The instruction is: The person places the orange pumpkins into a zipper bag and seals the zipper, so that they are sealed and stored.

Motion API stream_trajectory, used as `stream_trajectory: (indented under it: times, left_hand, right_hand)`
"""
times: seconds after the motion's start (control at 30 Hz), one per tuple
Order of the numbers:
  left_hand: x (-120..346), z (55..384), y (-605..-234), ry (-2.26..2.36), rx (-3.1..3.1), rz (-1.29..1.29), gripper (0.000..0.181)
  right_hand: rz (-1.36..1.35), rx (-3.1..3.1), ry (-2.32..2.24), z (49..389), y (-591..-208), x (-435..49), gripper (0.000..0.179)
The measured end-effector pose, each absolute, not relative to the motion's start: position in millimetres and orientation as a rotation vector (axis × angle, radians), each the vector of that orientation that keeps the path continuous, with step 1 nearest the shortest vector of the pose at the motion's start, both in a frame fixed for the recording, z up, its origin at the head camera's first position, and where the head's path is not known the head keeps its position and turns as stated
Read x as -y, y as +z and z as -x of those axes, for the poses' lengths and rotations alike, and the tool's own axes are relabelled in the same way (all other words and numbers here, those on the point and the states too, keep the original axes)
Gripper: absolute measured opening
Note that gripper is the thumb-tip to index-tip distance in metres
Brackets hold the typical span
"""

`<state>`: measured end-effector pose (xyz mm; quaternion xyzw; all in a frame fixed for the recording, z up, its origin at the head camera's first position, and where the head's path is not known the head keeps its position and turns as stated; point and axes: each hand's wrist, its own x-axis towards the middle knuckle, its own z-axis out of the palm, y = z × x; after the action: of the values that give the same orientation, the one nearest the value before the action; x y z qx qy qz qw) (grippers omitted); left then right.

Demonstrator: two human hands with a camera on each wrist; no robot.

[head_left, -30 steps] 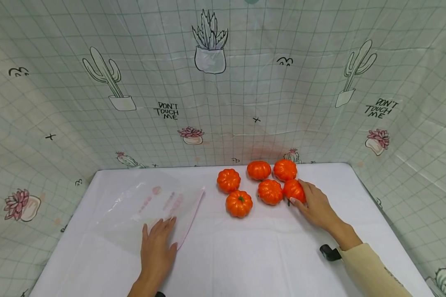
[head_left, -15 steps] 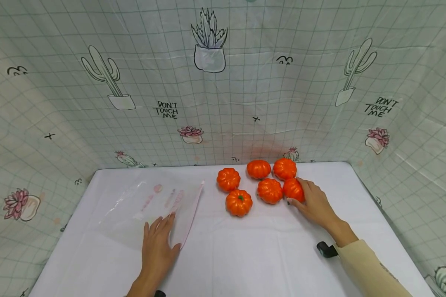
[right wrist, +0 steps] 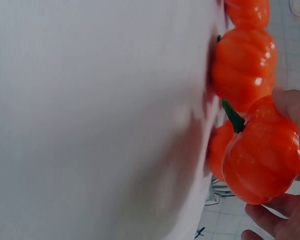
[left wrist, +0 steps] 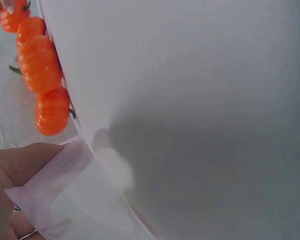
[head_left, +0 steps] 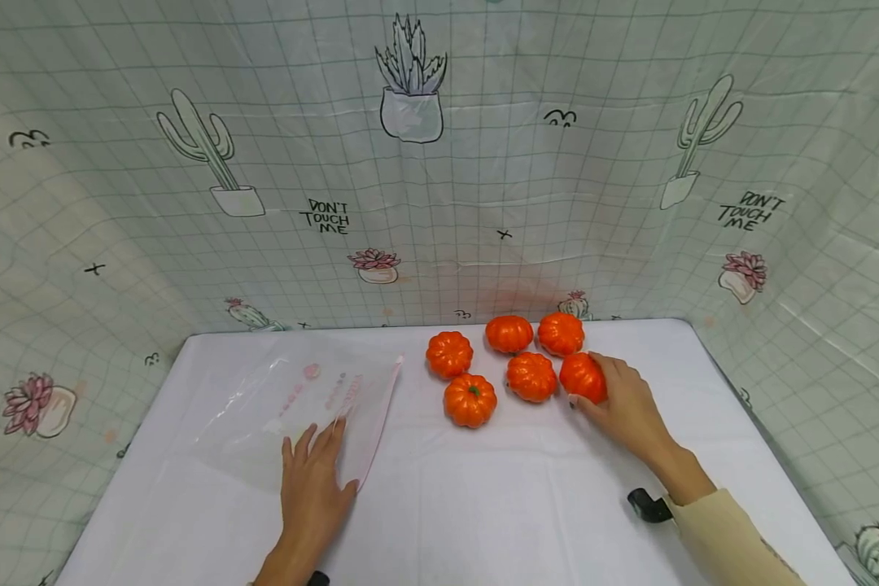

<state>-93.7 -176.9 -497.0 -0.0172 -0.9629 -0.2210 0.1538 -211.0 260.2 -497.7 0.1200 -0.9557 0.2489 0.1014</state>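
My right hand [head_left: 626, 407] grips a small orange toy pumpkin [head_left: 584, 377] at the right end of a pumpkin cluster. In the right wrist view this pumpkin [right wrist: 262, 155] shows its green stem toward the table, with thumb and fingers around its far side. My left hand [head_left: 315, 484] rests on a clear plastic bag [head_left: 264, 439] with a pink edge, its fingers spread and the thumb at that edge. In the left wrist view the bag's pink strip [left wrist: 55, 175] stands raised between the thumb [left wrist: 30, 157] and the other fingers, which show partly through the film.
Several more orange pumpkins lie toward the back of the white table [head_left: 454, 521]: a green-stemmed one [head_left: 470, 400] in front, others [head_left: 531, 377] close beside the gripped one. A grid-patterned cloth [head_left: 476, 179] hangs behind and at both sides. A black device [head_left: 649, 505] sits at the right wrist.
The gripped pumpkin has shifted slightly right and turned, so its stem no longer shows in the head view. My left hand and the bag's edge have crept slightly; the other pumpkins stay put.
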Motion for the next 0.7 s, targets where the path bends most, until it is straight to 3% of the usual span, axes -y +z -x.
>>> stream_trajectory:
  times: [0.7]
  left_hand:
    - [164,94,-499,-0.456,2.754,0.098,0.097]
  right_hand:
    - [-0.589,2.769,0.713,164,-465,-202,0.079]
